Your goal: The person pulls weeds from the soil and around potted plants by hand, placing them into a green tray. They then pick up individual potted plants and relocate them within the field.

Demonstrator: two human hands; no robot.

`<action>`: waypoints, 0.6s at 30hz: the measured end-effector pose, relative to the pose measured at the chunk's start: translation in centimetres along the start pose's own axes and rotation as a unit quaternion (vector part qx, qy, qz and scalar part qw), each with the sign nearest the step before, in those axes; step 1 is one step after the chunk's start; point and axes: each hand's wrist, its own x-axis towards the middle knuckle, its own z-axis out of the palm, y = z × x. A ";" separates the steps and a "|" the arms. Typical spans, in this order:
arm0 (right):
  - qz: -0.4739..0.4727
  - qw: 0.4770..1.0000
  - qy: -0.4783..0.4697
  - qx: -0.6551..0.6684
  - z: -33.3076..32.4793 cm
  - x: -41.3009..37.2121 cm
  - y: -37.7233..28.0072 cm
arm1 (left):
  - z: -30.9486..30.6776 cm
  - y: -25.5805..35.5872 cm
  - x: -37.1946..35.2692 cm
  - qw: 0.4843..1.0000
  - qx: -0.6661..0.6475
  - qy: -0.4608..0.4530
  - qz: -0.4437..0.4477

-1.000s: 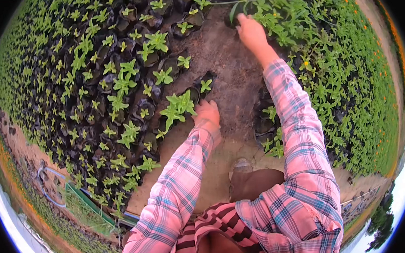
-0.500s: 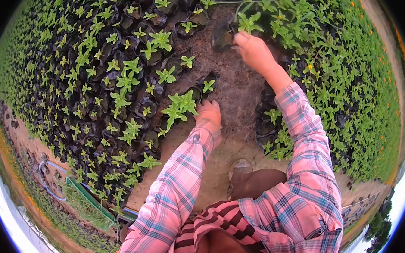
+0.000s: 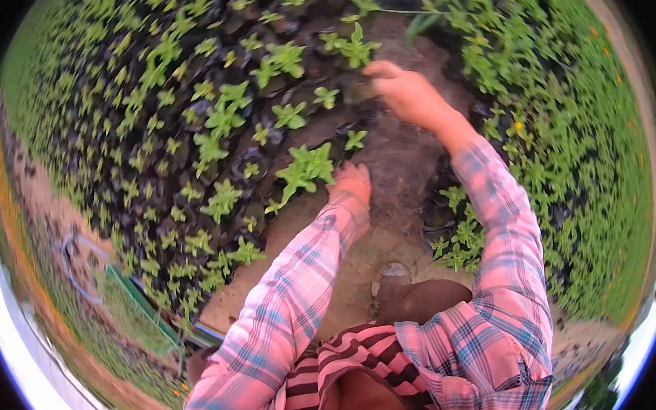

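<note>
A potted seedling (image 3: pixel 357 51) sits at the upper middle, at the left edge of a strip of bare soil (image 3: pixel 404 159); its leaves stand above a dark container that is blurred. The right hand (image 3: pixel 414 100) holds this container from its right side, thumb and fingers closed at the rim just below the leaves.

The left hand (image 3: pixel 352 182) is apart from the right, lower down, with its fingers pointing toward the soil. It lies just beside a larger leafy plant (image 3: pixel 307 167) and below a small seedling (image 3: pixel 355 139); the fingertips are hidden, so I cannot tell whether it grips anything.

To the left spreads a close-packed block of seedlings in black bags (image 3: pixel 190 157). Denser green plants (image 3: pixel 573 160) fill the right side, with a yellow flower (image 3: pixel 519 126) near their inner edge. Pink plaid sleeves (image 3: pixel 496 195) cover both arms. Below the soil strip is paler tan ground (image 3: pixel 288 234), and a brown-clad knee (image 3: pixel 433 301) shows near the right sleeve.
</note>
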 end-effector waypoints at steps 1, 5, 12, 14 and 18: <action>0.023 0.998 0.013 0.053 -0.6 -0.7 -0.4 | 2.1 0.4 0.5 0.994 0.053 -0.041 0.090; 0.116 0.991 0.060 0.030 -3.4 -2.5 -0.6 | -1.4 -0.3 -1.1 0.991 -0.076 -0.080 0.072; 0.023 0.999 -0.007 -0.026 -3.8 4.4 -8.0 | 0.7 0.8 1.5 0.963 -0.254 -0.012 -0.090; 0.167 0.916 -0.061 0.361 -4.9 7.9 -17.3 | -0.8 0.4 0.6 0.974 -0.213 -0.014 -0.071; -0.270 0.844 -0.007 0.464 -4.2 11.2 -24.4 | -1.3 -0.5 -0.8 0.992 -0.123 -0.042 0.000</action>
